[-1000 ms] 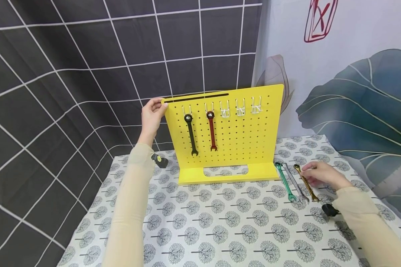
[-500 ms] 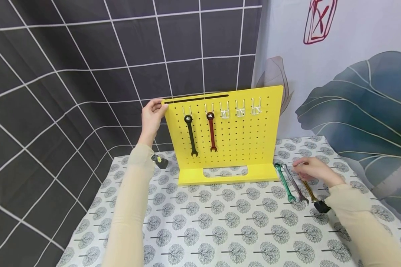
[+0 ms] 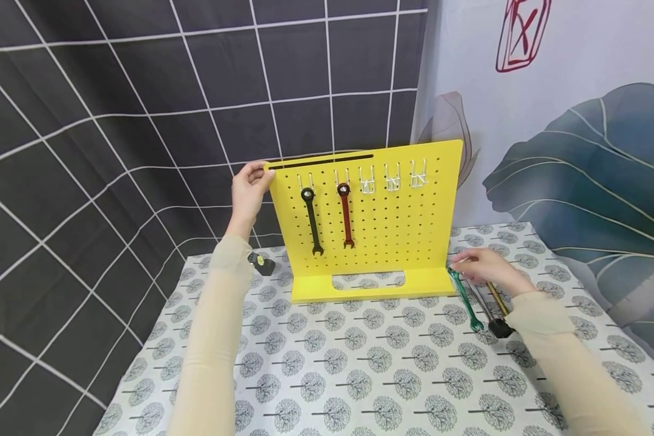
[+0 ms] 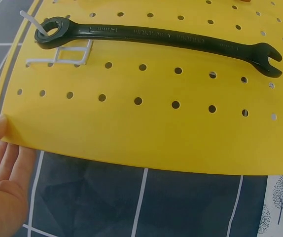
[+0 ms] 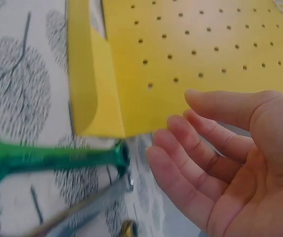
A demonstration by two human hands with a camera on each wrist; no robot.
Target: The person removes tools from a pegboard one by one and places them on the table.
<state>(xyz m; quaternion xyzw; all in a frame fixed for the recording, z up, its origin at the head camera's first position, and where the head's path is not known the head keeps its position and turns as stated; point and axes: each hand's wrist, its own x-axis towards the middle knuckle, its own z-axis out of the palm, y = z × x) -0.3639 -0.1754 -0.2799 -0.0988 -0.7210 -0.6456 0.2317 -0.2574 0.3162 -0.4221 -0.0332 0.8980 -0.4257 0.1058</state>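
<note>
My left hand point(image 3: 247, 192) pinches the upper left corner of a yellow pegboard point(image 3: 398, 236), thumb in front and fingers behind, as the left wrist view also shows. A black wrench point(image 4: 156, 35) and a red wrench point(image 3: 346, 215) hang from hooks on the board. Over the upper ends of the loose wrenches hovers my right hand point(image 5: 250, 163), fingers loosely bent and apart from the thumb, holding nothing. Nearest to it lies a green wrench point(image 5: 62, 157). Beside that are a silver wrench point(image 5: 92, 202) and a gold wrench point(image 3: 498, 298), partly hidden by the hand and wrist camera.
Three white wire hooks, among them the middle one point(image 3: 392, 177), stick out from the board's upper right. The board's flat foot point(image 3: 316, 289) stands on a tree-patterned tablecloth point(image 3: 360, 363). Behind is a dark gridded curtain point(image 3: 305, 66).
My right hand has moved left, from the gold wrench across the silver one to the upper end of the green wrench. The left hand has stayed at the board's corner.
</note>
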